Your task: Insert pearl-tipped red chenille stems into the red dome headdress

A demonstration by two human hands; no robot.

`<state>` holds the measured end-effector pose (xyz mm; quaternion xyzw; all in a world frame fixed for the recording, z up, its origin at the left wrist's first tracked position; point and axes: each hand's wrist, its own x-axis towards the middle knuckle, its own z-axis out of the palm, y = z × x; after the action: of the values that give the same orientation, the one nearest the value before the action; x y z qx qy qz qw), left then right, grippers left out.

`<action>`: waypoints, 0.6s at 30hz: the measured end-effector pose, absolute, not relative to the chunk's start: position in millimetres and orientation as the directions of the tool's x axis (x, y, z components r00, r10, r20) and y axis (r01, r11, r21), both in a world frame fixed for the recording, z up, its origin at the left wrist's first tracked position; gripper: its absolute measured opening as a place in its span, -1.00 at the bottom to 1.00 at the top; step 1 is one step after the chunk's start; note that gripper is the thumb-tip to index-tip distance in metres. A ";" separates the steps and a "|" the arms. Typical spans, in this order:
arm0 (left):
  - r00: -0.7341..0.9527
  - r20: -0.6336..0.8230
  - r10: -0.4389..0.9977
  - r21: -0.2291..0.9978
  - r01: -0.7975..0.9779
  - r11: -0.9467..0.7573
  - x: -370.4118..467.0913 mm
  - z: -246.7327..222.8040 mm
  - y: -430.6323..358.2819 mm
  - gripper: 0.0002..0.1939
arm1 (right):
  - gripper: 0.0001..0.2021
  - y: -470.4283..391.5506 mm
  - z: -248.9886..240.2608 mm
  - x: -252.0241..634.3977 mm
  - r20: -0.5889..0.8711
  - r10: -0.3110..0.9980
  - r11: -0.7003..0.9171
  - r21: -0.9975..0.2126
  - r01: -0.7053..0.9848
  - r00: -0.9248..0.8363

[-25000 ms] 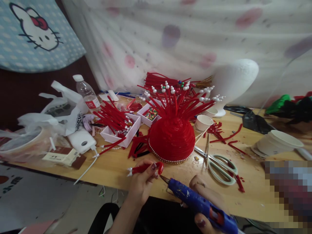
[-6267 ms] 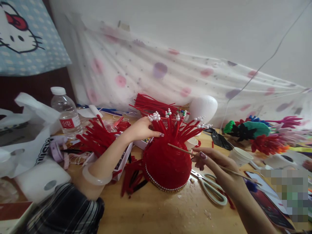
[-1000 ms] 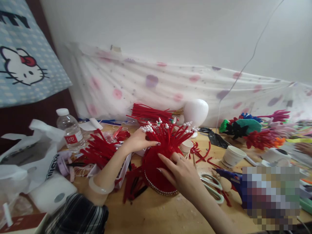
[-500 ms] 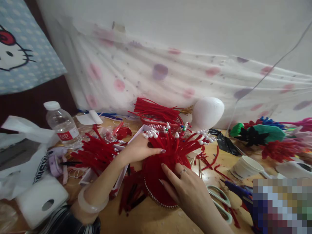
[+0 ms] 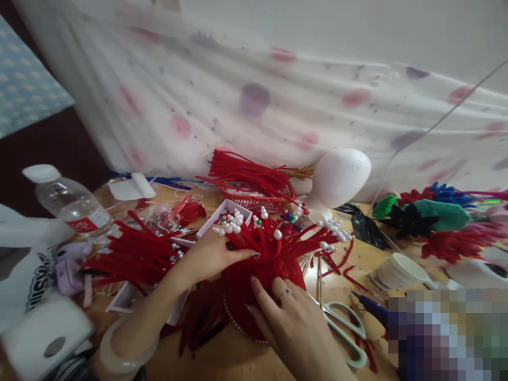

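In the middle of the table is a red headpiece (image 5: 236, 296), a round base edged with small pearls and topped by upright red chenille stems with white pearl tips. My left hand (image 5: 212, 256) holds its left side, thumb over the front at the stems' foot, other fingers mostly hidden behind. My right hand (image 5: 297, 312), wearing a ring, lies on the front of the base with fingers spread and touching the red surface. Scissors (image 5: 359, 336) with pale handles lie just right of that hand. Left of the headpiece sits a bundle of red chenille stems (image 5: 133, 251).
A red basket (image 5: 257, 201) of stems and a white foam head (image 5: 341, 177) stand behind. At left are a water bottle (image 5: 75, 203) and a white box (image 5: 43, 338). Paper cups (image 5: 400, 272), a blue-handled tool (image 5: 371, 307) and colourful chenille flowers (image 5: 428, 219) occupy the right.
The view has shifted, so most things sit further left in it. Both hands keep nearly the same placement on the headpiece. A small box of coloured beads behind it shows more fully.
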<state>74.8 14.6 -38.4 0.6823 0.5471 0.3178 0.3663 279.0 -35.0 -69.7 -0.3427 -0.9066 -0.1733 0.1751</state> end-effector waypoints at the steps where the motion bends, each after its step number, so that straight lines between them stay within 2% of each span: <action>1: 0.201 0.063 0.978 0.830 0.533 -0.163 75.7 -37.2 12.9 -0.82 | -0.63 -35.7 -68.5 277.8 0.435 0.572 0.705 0.174 0.688 -0.696; 5: 0.194 0.223 0.955 0.768 0.568 -0.295 80.1 -35.6 8.2 -0.88 | -0.66 -36.0 -67.6 275.6 0.441 0.598 0.696 0.127 0.706 -0.669; 10: 0.185 0.226 0.956 0.754 0.588 -0.292 77.0 -31.0 10.3 -0.83 | -0.78 -38.0 -70.8 273.4 0.444 0.617 0.663 0.152 0.733 -0.650; 15: 0.355 0.172 0.919 0.791 0.507 -0.344 66.5 -18.8 18.6 -0.70 | -0.73 -41.2 -71.5 271.7 0.444 0.630 0.643 0.162 0.749 -0.637; 18: 0.382 0.151 0.912 0.812 0.478 -0.335 62.2 -17.4 23.9 -0.71 | -0.71 -41.2 -70.4 271.6 0.437 0.630 0.639 0.178 0.748 -0.642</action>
<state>62.2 23.9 -17.4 0.7551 0.4601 0.3116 0.3478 271.6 -41.2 -70.4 -0.3874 -0.8892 -0.1743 0.1697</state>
